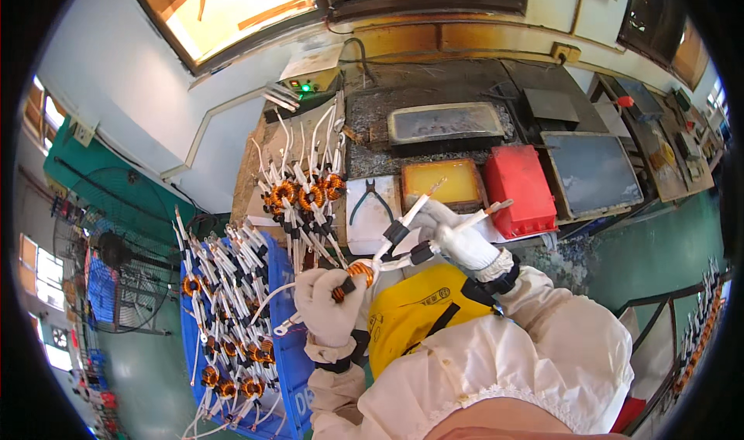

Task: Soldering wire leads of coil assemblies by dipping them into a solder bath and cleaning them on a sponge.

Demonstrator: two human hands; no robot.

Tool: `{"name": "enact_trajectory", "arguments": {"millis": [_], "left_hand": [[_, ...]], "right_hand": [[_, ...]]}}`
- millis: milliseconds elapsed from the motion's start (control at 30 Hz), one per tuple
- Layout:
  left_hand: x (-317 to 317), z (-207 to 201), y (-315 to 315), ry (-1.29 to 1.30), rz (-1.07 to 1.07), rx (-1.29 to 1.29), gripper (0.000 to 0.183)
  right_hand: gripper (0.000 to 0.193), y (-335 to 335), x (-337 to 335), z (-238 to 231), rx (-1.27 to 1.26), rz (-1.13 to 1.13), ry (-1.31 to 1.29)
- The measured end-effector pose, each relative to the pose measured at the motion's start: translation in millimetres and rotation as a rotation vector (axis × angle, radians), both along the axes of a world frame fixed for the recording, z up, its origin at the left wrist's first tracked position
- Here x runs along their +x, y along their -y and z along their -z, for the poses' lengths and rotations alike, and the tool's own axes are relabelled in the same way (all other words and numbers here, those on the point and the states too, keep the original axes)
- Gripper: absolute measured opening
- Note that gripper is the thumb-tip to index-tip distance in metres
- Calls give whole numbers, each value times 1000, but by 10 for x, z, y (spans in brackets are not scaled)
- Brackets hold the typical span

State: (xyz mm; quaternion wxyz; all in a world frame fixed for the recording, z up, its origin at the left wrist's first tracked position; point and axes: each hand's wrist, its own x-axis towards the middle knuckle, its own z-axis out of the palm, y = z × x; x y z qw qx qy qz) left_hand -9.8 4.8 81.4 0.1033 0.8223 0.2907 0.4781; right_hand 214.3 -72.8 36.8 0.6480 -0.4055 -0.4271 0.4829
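Note:
My gloved left hand (329, 307) is closed around a ring-shaped copper-wound coil (359, 273), part of which shows above the fingers. From this coil run thick white leads with black sleeves (396, 232) and bare tips. My gloved right hand (467, 248) is wrapped round the leads on the right, above a yellow apron-like cloth (411, 316) at my front. One thin white lead with a ring terminal (280, 330) hangs out to the left of my left hand. Cutting pliers (371, 200) lie on a white sheet just beyond the hands.
A blue crate (298, 390) full of similar coils stands at the left. More coils (310, 197) lie on the bench behind it. Farther back are a yellow-filled tray (442, 183), a long grey-filled tray (446, 126), a red bin (521, 192) and a box with a green light (310, 72).

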Motion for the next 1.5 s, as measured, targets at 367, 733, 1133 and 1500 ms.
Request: {"name": "enact_trajectory", "arguments": {"millis": [367,733,1133,1500], "left_hand": [[1,171,185,51,-35,-110,23],[-11,226,232,90,-126,-145,20],[-80,219,128,116,-62,-210,23],[51,131,116,129,50,-424,20]], "right_hand": [[42,30,26,42,-134,204,-414],[42,32,-2,95,-162,180,-714],[41,176,307,181,-185,13,-855],[36,238,328,134,-150,-23,-397]]}}
